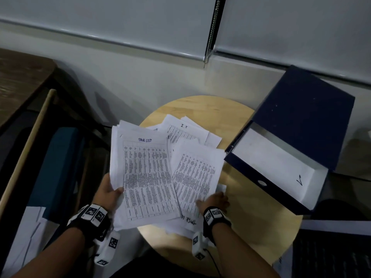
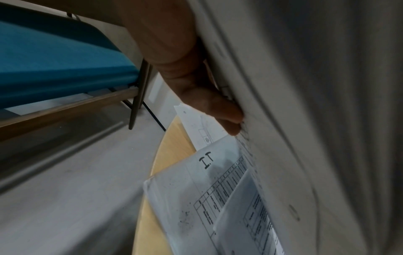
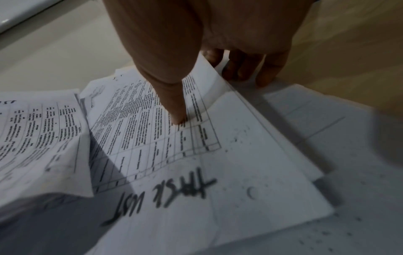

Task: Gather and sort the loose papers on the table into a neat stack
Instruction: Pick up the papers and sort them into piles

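Observation:
My left hand (image 1: 112,192) grips a thick stack of printed sheets (image 1: 148,177) by its left edge, thumb on the top page headed "TASK LIST". In the left wrist view the thumb (image 2: 226,115) presses on the stack (image 2: 316,103); the fingers under it are hidden. My right hand (image 1: 210,199) pinches another table-printed sheet (image 1: 194,173), which lies upside down to me. Its thumb (image 3: 174,107) is on top and its fingers (image 3: 257,69) curl under the sheet's right edge. More loose papers, one marked "I.T" (image 1: 184,131), lie spread on the round wooden table (image 1: 251,207).
An open dark blue box file (image 1: 291,141) sits at the table's right side, partly over the edge. A chair with a teal cushion (image 1: 58,167) stands to the left. A laptop (image 1: 331,255) is at the lower right. The wall is just behind the table.

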Motion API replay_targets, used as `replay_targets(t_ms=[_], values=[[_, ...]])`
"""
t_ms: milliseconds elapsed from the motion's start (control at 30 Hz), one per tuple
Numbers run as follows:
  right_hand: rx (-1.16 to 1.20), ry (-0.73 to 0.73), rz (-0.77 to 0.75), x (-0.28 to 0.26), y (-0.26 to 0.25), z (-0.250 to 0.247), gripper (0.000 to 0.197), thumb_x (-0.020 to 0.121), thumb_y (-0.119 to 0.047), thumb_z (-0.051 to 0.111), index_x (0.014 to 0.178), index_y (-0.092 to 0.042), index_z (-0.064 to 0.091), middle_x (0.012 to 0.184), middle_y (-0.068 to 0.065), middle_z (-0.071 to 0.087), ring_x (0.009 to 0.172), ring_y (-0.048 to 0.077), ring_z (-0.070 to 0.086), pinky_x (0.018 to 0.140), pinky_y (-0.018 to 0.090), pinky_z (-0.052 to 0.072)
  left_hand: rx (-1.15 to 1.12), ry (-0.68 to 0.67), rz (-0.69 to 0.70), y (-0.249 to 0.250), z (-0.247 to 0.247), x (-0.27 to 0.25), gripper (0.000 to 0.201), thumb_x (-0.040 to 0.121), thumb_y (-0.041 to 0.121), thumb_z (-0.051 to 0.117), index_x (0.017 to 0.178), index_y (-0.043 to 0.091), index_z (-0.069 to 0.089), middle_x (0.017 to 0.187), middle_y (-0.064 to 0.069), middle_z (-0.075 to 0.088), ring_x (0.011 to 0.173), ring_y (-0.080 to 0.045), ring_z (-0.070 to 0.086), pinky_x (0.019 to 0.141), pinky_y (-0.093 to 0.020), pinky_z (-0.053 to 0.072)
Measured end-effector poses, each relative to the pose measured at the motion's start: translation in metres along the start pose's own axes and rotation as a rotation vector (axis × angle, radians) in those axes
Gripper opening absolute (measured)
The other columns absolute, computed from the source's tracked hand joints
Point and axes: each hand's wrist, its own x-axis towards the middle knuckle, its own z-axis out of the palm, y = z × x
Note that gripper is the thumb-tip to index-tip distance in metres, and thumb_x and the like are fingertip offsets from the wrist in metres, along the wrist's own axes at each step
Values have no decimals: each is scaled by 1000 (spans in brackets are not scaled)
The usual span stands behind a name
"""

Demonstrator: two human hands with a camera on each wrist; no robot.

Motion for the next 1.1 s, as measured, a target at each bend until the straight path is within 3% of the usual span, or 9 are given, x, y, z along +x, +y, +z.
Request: replay_targets(t_ms=[167,300,400,533,700,866,933,1000,1100], values=[[77,83,-148,-1,0,-1,36,86,-22,61,119,-10,51,130,15,49,119,36,48,97,41,44,-3,0,14,-6,-6,0,32,91,-7,52,116,12,49,100,1,66,85,-16,66,53,-25,54],[418,14,-253,-12,0,-21,12,92,-8,49,102,-13,53,103,9,65,89,29,61,78,35,53,-6,13,12,-11,-10,5,33,90,-8,53,117,10,49,103,-4,66,92,-25,66,62,-30,54],[507,26,-351,-29,-8,-47,14,95,-4,48,104,-15,50,96,1,61,91,26,62,75,32,50,-22,36,-7,-15,-13,10,35,89,-7,52,118,13,49,101,-4,65,93,-29,65,67,-35,53],[563,88,-548,-53,-24,-89,24,95,-5,49,115,-18,57,101,-4,65,95,19,63,81,30,49,109,46,-24,-19,-22,21,34,86,9,60,112,28,49,104,-2,68,82,-31,68,69,-64,54],[731,217,-764,-77,-43,-144,32,96,-8,54,128,-17,55,100,-5,65,86,9,62,78,26,48,74,65,-5,-12,-19,25,38,89,2,57,122,16,46,113,-9,64,85,-23,65,70,-41,56],[1081,-9,-769,-79,-59,-165,32,91,-10,64,110,-35,64,112,-7,73,109,17,67,95,37,52,-20,-11,51,1,-4,20,44,88,-11,56,127,7,46,116,-15,64,83,-16,65,67,-30,53],[955,-72,-742,-76,-58,-156,31,89,-13,68,112,-33,62,111,-7,72,110,20,66,99,42,51,-69,-105,95,11,2,17,46,85,-16,57,123,7,47,110,-12,64,75,-3,68,60,-22,56],[692,-108,-701,-72,-51,-137,35,90,-18,67,123,-27,58,115,-8,69,112,19,63,101,40,49,-171,-222,131,14,7,19,48,82,-15,58,121,12,51,115,-14,64,85,-9,71,67,-26,58],[494,-166,-623,-71,-36,-109,47,92,-24,64,134,-17,44,127,2,61,117,23,59,94,34,49,-313,-371,129,15,12,20,72,62,20,87,126,20,52,121,-8,67,103,-25,67,78,-39,58]])
